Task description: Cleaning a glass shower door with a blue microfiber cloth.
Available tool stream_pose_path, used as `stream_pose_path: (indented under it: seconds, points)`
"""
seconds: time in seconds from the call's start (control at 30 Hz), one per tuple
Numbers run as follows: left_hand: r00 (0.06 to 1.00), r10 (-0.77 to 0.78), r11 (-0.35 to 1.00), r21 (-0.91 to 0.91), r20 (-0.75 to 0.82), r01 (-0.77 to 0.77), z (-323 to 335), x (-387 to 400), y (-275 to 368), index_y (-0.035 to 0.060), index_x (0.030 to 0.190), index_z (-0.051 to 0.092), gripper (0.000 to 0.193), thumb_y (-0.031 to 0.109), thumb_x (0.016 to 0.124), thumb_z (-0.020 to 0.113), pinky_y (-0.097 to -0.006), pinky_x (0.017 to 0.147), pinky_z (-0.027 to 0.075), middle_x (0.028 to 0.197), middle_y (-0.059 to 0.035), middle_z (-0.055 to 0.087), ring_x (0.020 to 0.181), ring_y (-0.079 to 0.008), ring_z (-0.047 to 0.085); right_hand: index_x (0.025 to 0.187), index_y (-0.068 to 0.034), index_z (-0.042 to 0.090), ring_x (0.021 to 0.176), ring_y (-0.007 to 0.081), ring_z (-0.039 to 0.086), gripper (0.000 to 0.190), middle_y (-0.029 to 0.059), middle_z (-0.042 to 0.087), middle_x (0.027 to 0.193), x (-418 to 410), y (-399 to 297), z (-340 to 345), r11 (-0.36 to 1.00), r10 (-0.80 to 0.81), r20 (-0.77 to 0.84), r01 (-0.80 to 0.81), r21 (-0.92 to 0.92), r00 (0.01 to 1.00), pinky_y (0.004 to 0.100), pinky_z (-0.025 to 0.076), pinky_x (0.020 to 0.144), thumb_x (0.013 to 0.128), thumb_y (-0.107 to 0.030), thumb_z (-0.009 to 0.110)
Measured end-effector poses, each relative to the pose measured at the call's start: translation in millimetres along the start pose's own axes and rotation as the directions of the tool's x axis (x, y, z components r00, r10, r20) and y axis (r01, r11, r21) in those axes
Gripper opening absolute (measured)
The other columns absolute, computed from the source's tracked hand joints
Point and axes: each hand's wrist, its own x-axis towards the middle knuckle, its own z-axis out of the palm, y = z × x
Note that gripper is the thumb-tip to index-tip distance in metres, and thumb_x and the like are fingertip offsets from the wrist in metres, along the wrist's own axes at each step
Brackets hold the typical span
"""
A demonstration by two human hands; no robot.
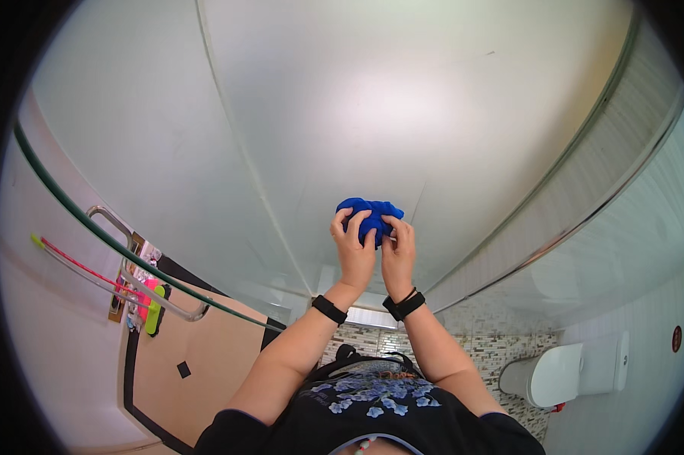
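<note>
Both of my hands grip a bunched blue cloth (370,206) in front of a large frosted glass panel (342,131). My left hand (355,250) has its fingers curled over the cloth's left part. On the right side, my right hand (398,250) pinches the cloth between thumb and fingers. The two hands are close together, and the cloth's lower middle shows between them. Whether the cloth touches the glass is hard to tell. A black band circles each wrist.
A glass door edge (69,207) with a metal handle (185,313) stands at left. Beyond it are a broom (155,310) and a tan tiled floor (205,352). At right, a white toilet (558,375) stands on mosaic-patterned flooring (490,347). A metal-edged frame (547,253) runs along the right.
</note>
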Motion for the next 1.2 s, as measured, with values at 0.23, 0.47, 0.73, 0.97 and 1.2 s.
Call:
stream_pose_path:
  seconds: [0.23, 0.47, 0.73, 0.97, 1.2]
  points:
    - [0.985, 0.166, 0.986, -0.023, -0.053, -0.168, -9, 48, 58, 0.0087, 0.111, 0.057, 0.036, -0.001, 0.077, 0.063, -0.0392, 0.095, 0.036, 0.120, -0.0146, 0.037, 0.113, -0.0314, 0.038, 0.113, -0.009, 0.056, 0.091, 0.0189, 0.050, 0.038, 0.0101, 0.047, 0.108, 38, -51, -21, 0.994, -0.048, -0.052, 0.053, 0.091, 0.997, 0.0259, 0.044, 0.070, 0.082, 0.010, 0.047]
    - [0.922, 0.355, 0.931, -0.035, -0.153, -0.364, 6, 95, 113, 0.0111, 0.112, 0.058, 0.037, 0.001, 0.077, 0.063, -0.0381, 0.094, 0.036, 0.121, -0.0134, 0.040, 0.112, -0.0299, 0.037, 0.119, -0.010, 0.056, 0.089, 0.0159, 0.046, 0.038, 0.0086, 0.047, 0.111, 84, -90, -45, 0.956, -0.244, -0.210, 0.271, 0.114, 0.947, 0.0237, 0.040, 0.069, 0.084, 0.003, 0.052]
    - [0.903, 0.423, 0.906, 0.029, -0.079, -0.422, 34, 52, 75, 0.0126, 0.111, 0.058, 0.036, 0.003, 0.076, 0.063, -0.0415, 0.094, 0.033, 0.121, -0.0131, 0.040, 0.112, -0.0313, 0.036, 0.114, -0.008, 0.054, 0.082, 0.0141, 0.045, 0.036, 0.0063, 0.049, 0.105, 54, -42, -53, 0.981, -0.187, -0.251, 0.192, -0.006, 0.950, 0.0236, 0.039, 0.066, 0.081, 0.006, 0.053]
    - [0.926, 0.376, 0.923, 0.075, 0.032, -0.377, 52, -7, 22, 0.0166, 0.110, 0.057, 0.040, 0.002, 0.073, 0.064, -0.0444, 0.093, 0.033, 0.118, -0.0107, 0.039, 0.111, -0.0336, 0.035, 0.109, -0.005, 0.052, 0.090, 0.0203, 0.050, 0.032, 0.0099, 0.048, 0.106, 8, 23, -49, 1.000, 0.010, -0.199, -0.004, 0.029, 0.980, 0.0266, 0.044, 0.068, 0.079, 0.008, 0.051]
    - [0.974, 0.204, 0.979, -0.006, 0.097, -0.204, 51, -15, 37, 0.0126, 0.109, 0.056, 0.038, 0.001, 0.074, 0.062, -0.0436, 0.093, 0.033, 0.118, -0.0136, 0.038, 0.110, -0.0339, 0.036, 0.106, -0.005, 0.054, 0.089, 0.0208, 0.053, 0.031, 0.0101, 0.049, 0.106, 6, 21, -62, 0.991, 0.109, -0.156, -0.095, 0.091, 0.982, 0.0267, 0.047, 0.069, 0.079, 0.008, 0.052]
